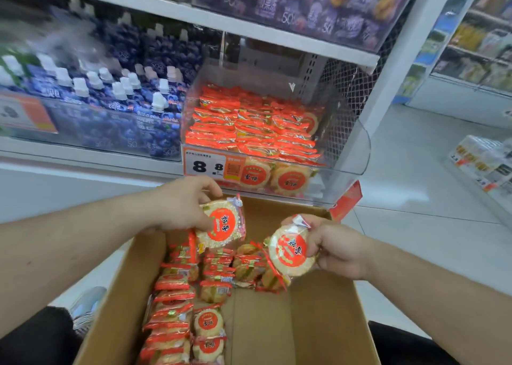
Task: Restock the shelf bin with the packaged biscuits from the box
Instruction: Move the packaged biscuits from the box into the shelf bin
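Observation:
An open cardboard box sits in front of me, its left half lined with red-wrapped round biscuit packets. My left hand pinches one biscuit packet above the box's far edge. My right hand grips a second biscuit packet over the box's right side. Above and beyond them is the clear plastic shelf bin, which holds several rows of the same red packets standing on edge.
A price tag reading 8.8 sticks to the bin's front. Blue pouches with white caps fill the bin to the left. A white shelf post and mesh panel flank the bin's right side. Tiled floor and another shelf unit lie further right.

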Motion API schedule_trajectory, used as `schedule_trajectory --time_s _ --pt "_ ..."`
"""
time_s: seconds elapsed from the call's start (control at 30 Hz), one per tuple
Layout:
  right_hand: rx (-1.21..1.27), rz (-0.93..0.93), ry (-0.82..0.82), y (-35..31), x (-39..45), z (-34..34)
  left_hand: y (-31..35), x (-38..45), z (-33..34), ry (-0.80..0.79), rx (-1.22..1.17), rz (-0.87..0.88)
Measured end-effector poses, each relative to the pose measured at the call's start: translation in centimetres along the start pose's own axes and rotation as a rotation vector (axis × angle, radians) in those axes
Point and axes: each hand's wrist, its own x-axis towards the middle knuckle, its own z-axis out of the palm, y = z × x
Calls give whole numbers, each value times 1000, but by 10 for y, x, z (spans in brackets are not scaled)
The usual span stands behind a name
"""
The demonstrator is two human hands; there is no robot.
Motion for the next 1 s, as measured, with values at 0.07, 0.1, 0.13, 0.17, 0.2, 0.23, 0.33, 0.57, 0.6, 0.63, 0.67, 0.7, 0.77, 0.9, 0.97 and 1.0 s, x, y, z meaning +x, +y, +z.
schedule_trajectory --time_s 0.07,0.1,0.13,0.17,0.2,0.23,0.33,0.57,0.6,0.63,0.67,0.7,0.77,0.9,0.97,1.0 --pt "22 -76 8 -9 -15 -1 4 -9 -3 15 -119 19" --pt "45 -111 9 -12 -20 0 7 -13 -3 18 -173 31" --pt "63 -143 5 -15 -24 2 8 -16 -3 21 -214 42" --pt "76 -170 -8 -18 -28 4 9 -18 -2 26 -237 49" --pt "94 -194 -24 -22 -31 6 11 -19 -2 26 -250 55" --pt "121 -218 -34 -24 -34 8 12 -20 -1 22 -269 60" --pt "206 -289 -71 -30 -41 13 16 -21 0 39 -408 58" --pt "314 -346 -56 -24 -41 33 30 -19 16 53 -746 13" --pt "311 -342 -36 -24 -40 38 32 -19 19 35 -777 -4" --pt "321 -334 -7 -23 -38 42 34 -19 22 18 -805 -21" --pt "340 -325 23 -23 -37 46 37 -19 25 6 -835 -34" --pt "362 -316 48 -22 -35 50 39 -19 27 4 -870 -44" --pt "401 -307 70 -21 -34 58 43 -20 32 12 -935 -54" --pt "458 -307 94 -19 -34 71 52 -23 35 36 -1064 -46" --pt "496 -325 132 -20 -33 75 54 -27 36 16 -1133 12" --pt "526 -335 153 -20 -34 78 54 -29 37 -6 -1144 45"
